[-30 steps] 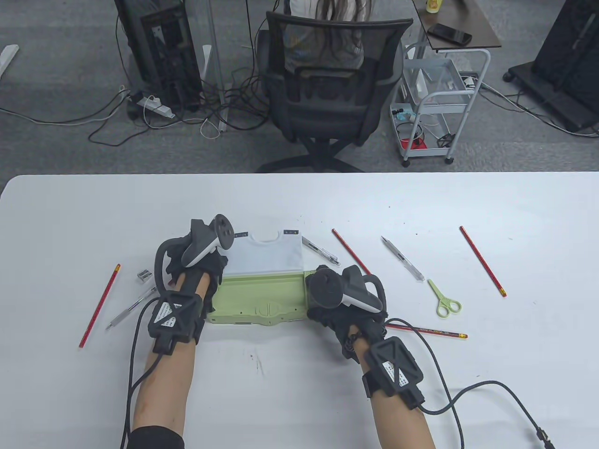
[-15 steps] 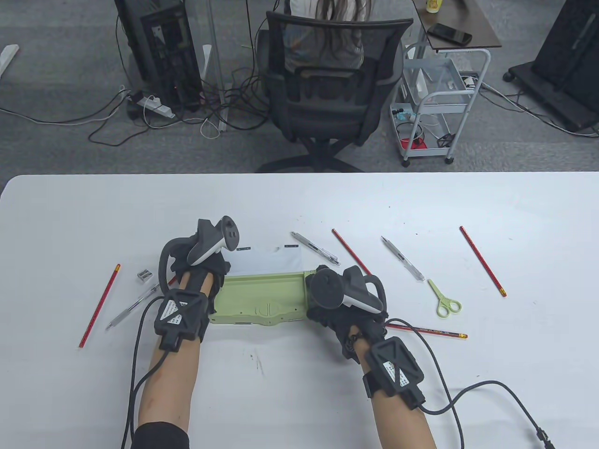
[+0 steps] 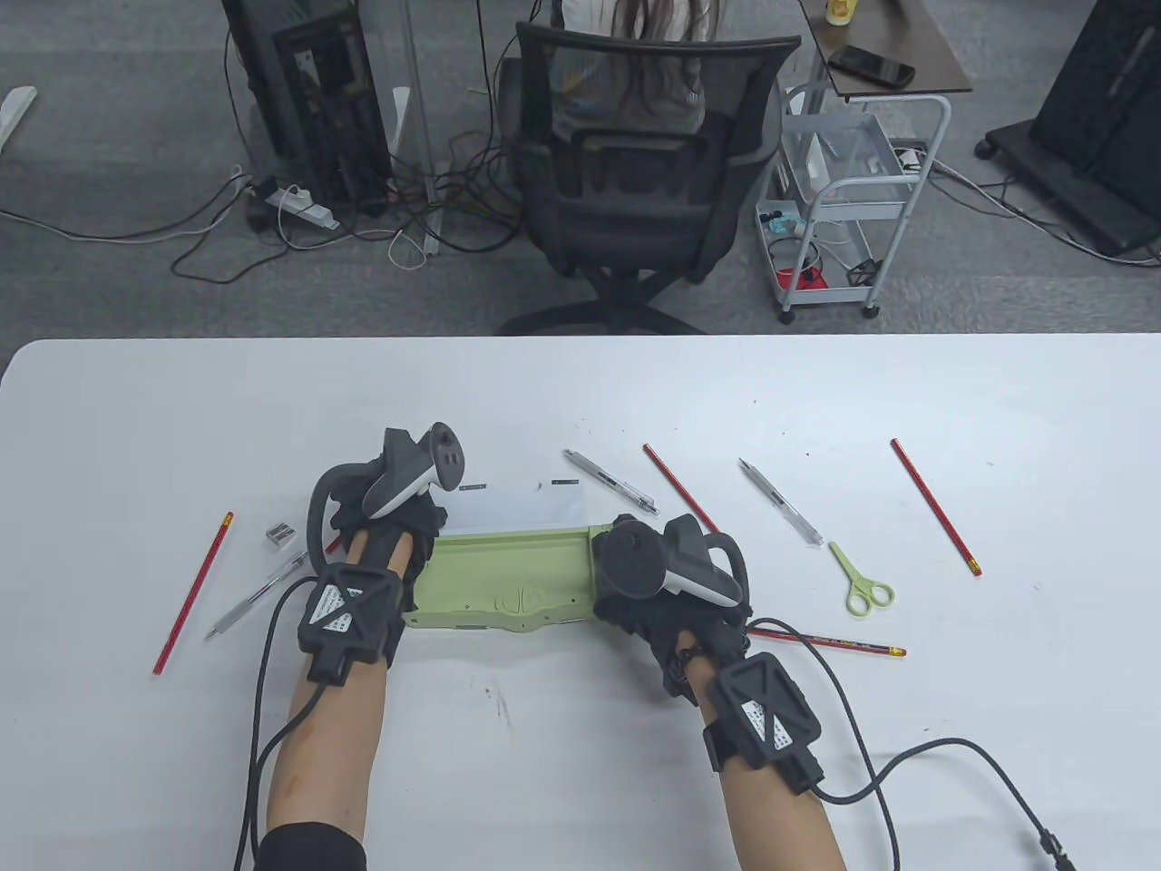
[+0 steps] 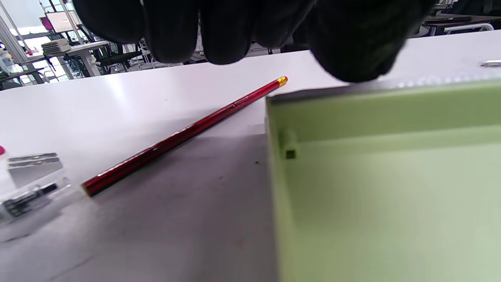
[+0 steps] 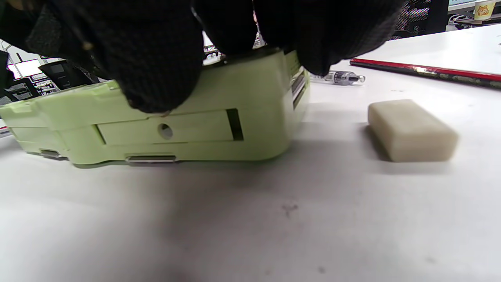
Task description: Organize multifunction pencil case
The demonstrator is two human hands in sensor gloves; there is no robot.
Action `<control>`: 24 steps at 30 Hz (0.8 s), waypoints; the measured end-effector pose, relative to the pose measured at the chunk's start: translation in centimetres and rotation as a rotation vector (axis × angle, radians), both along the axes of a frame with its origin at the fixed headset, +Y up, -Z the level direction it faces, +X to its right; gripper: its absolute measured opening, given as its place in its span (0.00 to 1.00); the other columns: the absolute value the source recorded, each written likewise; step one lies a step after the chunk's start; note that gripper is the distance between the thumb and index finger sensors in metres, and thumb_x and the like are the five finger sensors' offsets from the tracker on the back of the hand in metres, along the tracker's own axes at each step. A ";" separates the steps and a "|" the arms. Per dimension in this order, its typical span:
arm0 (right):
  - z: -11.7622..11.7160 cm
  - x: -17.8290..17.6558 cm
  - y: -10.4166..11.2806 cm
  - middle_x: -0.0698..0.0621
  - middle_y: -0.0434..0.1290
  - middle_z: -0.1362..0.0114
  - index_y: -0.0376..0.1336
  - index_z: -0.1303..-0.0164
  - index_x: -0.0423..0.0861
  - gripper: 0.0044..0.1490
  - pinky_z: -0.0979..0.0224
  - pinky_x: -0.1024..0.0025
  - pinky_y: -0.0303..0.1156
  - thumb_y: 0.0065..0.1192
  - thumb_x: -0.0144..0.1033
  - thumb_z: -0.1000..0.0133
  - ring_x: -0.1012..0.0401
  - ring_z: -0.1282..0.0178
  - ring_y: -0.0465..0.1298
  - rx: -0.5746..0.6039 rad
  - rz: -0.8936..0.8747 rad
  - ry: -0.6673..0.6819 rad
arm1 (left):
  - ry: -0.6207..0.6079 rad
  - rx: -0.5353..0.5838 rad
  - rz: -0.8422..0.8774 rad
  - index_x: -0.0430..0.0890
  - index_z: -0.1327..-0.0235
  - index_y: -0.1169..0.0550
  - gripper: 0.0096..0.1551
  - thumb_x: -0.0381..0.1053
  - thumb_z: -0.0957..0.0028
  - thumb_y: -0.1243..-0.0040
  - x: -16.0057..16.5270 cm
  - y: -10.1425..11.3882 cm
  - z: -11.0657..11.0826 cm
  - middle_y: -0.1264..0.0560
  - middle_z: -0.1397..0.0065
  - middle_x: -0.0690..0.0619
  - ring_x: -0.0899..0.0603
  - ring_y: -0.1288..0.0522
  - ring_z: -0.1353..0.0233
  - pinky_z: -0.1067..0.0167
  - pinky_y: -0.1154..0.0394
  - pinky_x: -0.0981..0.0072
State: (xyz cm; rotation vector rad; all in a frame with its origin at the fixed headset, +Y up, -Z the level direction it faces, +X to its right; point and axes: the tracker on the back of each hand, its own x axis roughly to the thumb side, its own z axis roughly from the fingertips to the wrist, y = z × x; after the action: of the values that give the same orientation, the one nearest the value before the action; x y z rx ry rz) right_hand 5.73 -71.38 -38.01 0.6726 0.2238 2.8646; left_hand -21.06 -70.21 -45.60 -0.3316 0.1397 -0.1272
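Centrally on the table (image 3: 580,381) lies the open green pencil case (image 3: 508,581). My right hand (image 3: 667,599) grips its right end, fingers curled over the edge; my left hand (image 3: 385,526) pinches the white lid (image 3: 526,506) at the left.

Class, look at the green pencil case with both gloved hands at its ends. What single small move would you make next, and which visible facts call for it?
Probably keep the right hand steadying the pencil case and send the left hand to the red pencil beside the case's left end. The white lid lies folded back, the green tray looks empty, and that pencil is the closest loose item to the left hand.
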 end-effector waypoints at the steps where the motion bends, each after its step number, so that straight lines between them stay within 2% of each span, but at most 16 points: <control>1: 0.0 0.0 0.0 0.32 0.54 0.18 0.58 0.22 0.39 0.48 0.24 0.43 0.68 0.73 0.46 0.48 0.34 0.24 0.68 -0.002 0.000 0.000 | -0.003 -0.013 0.022 0.48 0.21 0.38 0.45 0.58 0.52 0.38 -0.2 0.1 0.2 0.34 0.16 0.41 0.28 0.33 0.21 0.30 0.35 0.29; 7: -0.1 0.1 0.0 0.32 0.53 0.18 0.57 0.22 0.39 0.47 0.23 0.42 0.67 0.72 0.46 0.47 0.34 0.24 0.67 -0.016 -0.008 -0.002 | -0.006 0.035 0.171 0.48 0.20 0.39 0.45 0.60 0.51 0.42 -1.5 1.9 2.7 0.34 0.16 0.40 0.28 0.34 0.21 0.30 0.35 0.29; 11: 0.0 0.1 0.0 0.32 0.53 0.18 0.57 0.21 0.39 0.48 0.23 0.43 0.67 0.72 0.46 0.47 0.34 0.23 0.67 -0.013 -0.002 -0.002 | -0.061 0.094 0.278 0.48 0.19 0.41 0.47 0.62 0.51 0.43 -2.5 2.8 5.8 0.36 0.16 0.39 0.27 0.35 0.20 0.30 0.35 0.30; 14: 0.0 0.0 0.0 0.32 0.53 0.18 0.57 0.22 0.39 0.47 0.23 0.43 0.67 0.72 0.46 0.48 0.34 0.24 0.67 -0.006 0.000 0.000 | -0.103 0.090 0.337 0.48 0.18 0.44 0.49 0.64 0.52 0.43 -3.1 1.8 8.0 0.38 0.14 0.39 0.26 0.37 0.19 0.29 0.37 0.29; 17: 0.0 -0.1 0.1 0.32 0.53 0.18 0.57 0.22 0.39 0.47 0.24 0.43 0.68 0.72 0.46 0.48 0.34 0.24 0.68 0.005 0.016 0.001 | -0.132 0.018 0.369 0.48 0.17 0.49 0.54 0.66 0.54 0.44 -3.5 -0.1 9.6 0.42 0.13 0.38 0.25 0.41 0.18 0.29 0.39 0.28; 20: 0.0 -0.1 0.1 0.32 0.54 0.18 0.57 0.22 0.39 0.48 0.24 0.43 0.68 0.72 0.46 0.49 0.34 0.24 0.68 0.006 0.017 0.000 | -0.141 0.019 0.378 0.47 0.18 0.52 0.59 0.68 0.57 0.44 -3.6 -1.6 10.3 0.45 0.12 0.37 0.24 0.43 0.18 0.29 0.41 0.28; 24: 0.0 -0.2 0.1 0.32 0.54 0.18 0.58 0.22 0.39 0.48 0.24 0.43 0.68 0.72 0.46 0.49 0.34 0.24 0.68 0.005 0.019 0.000 | -0.133 0.011 0.405 0.45 0.18 0.51 0.61 0.70 0.61 0.47 -3.5 -2.6 10.6 0.45 0.12 0.38 0.24 0.43 0.18 0.29 0.41 0.27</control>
State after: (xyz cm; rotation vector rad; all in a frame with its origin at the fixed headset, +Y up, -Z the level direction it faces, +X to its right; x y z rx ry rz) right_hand 5.54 -71.30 -38.00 0.6753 0.2249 2.8838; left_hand -24.55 -72.81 -34.97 -0.3329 -0.0600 0.2523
